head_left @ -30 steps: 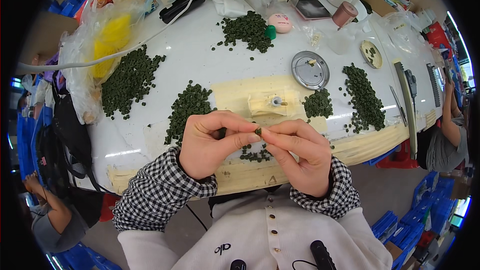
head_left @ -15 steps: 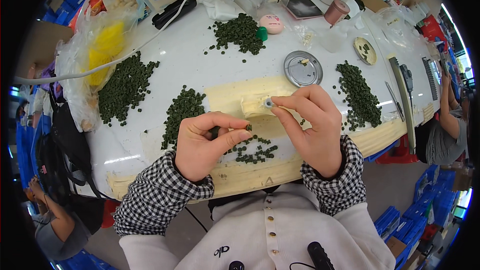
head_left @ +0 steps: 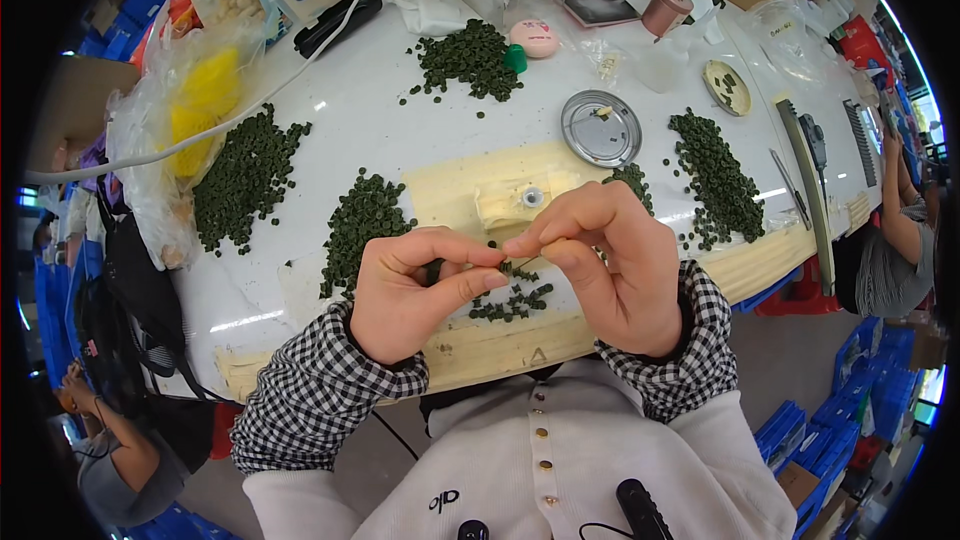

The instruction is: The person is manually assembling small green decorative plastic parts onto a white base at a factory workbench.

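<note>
My left hand (head_left: pixel 410 285) is closed in a pinch, with a small dark green piece (head_left: pixel 506 265) at its fingertips. My right hand (head_left: pixel 615 265) meets it there, thumb and forefinger pinched; a thin dark line shows below those fingers, too fine to name. Just beyond the hands, a cream-wrapped block (head_left: pixel 497 204) lies on a pale yellow sheet (head_left: pixel 436 190). On the block sits a small grey ring (head_left: pixel 532 197). Loose green pieces (head_left: pixel 512 306) are scattered under and between my hands.
Heaps of small green pieces lie left (head_left: pixel 250 180), far (head_left: pixel 470 62) and right (head_left: pixel 716 185). A round metal dish (head_left: pixel 601 128) stands beyond my right hand. Tweezers (head_left: pixel 790 190) and a long bar (head_left: pixel 808 195) lie rightward. A white cable (head_left: pixel 250 118) crosses the far left.
My right hand has left the grey ring on the block and come down and left to my left fingertips. My left hand has hardly moved.
</note>
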{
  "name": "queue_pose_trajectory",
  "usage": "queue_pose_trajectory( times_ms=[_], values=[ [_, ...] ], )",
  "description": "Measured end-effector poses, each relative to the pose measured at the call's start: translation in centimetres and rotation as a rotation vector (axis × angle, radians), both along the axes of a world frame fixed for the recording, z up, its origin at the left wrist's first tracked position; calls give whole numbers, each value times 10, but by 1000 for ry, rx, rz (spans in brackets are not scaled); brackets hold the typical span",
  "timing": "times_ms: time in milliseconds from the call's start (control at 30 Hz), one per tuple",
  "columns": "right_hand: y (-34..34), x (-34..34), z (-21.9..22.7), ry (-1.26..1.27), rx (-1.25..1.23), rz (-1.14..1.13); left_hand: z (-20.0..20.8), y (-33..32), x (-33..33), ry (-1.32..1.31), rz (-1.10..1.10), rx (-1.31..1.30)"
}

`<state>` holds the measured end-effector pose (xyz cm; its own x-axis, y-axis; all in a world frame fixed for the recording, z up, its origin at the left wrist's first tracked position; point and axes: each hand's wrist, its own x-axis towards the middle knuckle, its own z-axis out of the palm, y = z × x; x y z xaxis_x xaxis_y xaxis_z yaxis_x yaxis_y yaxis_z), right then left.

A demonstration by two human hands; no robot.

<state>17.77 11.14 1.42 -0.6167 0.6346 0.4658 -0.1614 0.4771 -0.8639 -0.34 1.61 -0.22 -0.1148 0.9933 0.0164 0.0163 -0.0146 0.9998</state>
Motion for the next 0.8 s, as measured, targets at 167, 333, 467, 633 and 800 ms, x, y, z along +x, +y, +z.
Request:
queue_pose_trajectory(
  times_ms=[167,333,467,633,800],
  values=[
    [1,-2,0,-26,77,-4,-1,0,0,-17,4,-6],
    [3,-2,2,-47,141,-13,-1,0,1,-18,9,8],
    [4,-2,3,-56,175,-8,4,-1,-2,37,-17,-55],
    [6,4,9,-147,129,49,2,-2,-3,16,-13,-52],
    [10,-3,0,-3,156,-300,4,-2,-2,19,-3,-79]
  ],
)
